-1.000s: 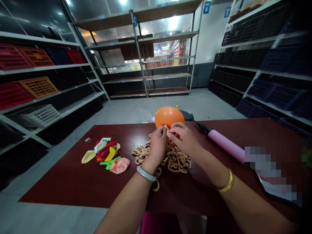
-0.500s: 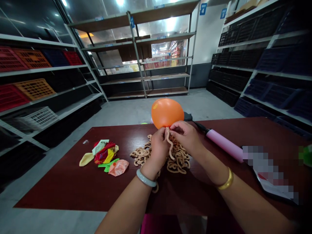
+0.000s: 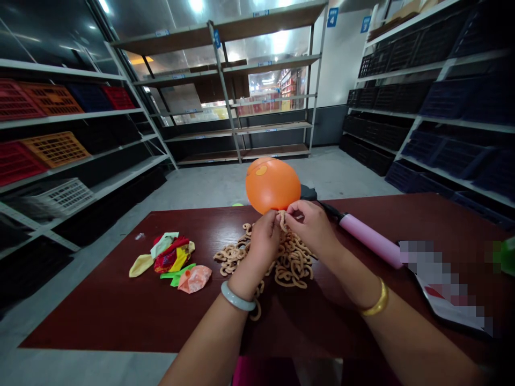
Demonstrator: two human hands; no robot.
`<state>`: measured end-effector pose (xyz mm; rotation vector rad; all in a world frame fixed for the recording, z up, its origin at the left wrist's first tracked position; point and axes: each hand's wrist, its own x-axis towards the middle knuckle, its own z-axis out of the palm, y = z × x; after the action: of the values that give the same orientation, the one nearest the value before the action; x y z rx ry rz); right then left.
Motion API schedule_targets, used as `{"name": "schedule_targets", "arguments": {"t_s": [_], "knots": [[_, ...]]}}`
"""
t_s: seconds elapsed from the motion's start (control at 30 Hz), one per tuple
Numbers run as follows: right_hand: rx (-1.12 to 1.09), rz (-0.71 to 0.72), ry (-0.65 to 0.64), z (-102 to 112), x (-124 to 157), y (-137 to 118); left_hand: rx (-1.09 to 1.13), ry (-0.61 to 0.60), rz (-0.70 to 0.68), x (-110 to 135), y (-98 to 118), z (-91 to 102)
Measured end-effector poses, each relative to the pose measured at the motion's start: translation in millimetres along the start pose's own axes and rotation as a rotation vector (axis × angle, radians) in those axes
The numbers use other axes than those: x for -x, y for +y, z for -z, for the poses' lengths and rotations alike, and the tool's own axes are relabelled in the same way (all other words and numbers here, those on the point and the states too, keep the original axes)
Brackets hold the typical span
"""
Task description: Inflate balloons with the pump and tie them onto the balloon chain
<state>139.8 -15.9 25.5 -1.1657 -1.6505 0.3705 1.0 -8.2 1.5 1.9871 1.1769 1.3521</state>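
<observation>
An inflated orange balloon (image 3: pixel 272 185) stands above my hands, its neck down between my fingertips. My left hand (image 3: pixel 263 238) is closed in a pinch at the neck, which its fingers mostly hide. With thumb and forefinger, my right hand (image 3: pixel 309 222) pinches a tan, knobbly cord (image 3: pixel 283 221) close to the balloon's neck. Whether the cord goes round the neck I cannot tell. Below and behind both hands lies a loose, curly heap of the same cord (image 3: pixel 293 265) on the dark red table (image 3: pixel 100 300).
Several deflated balloons (image 3: pixel 173 257) in mixed colours lie on the left. To the right are a pink cylindrical pump (image 3: pixel 372 240) and a blurred flat object (image 3: pixel 446 292). A green thing (image 3: pixel 507 256) sits at the right edge. Shelves with crates (image 3: pixel 56 147) stand around the table.
The balloon has tilted and shifted slightly left. The cord end that hung down between my hands is now drawn up short near the neck, close to my right fingers.
</observation>
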Motion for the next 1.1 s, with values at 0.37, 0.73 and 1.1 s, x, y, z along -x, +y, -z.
{"name": "schedule_targets", "arguments": {"t_s": [0.37,0.73,1.1], "knots": [[-0.067,0.041,0.008,7,2,-4,0.029,0.021,-0.021,1,-2,1.3],[0.036,0.081,0.013,5,2,-7,0.010,-0.011,-0.055,0,-3,0.0],[0.165,0.212,-0.025,4,7,-13,0.077,0.087,-0.022,2,0,3.9]]}}
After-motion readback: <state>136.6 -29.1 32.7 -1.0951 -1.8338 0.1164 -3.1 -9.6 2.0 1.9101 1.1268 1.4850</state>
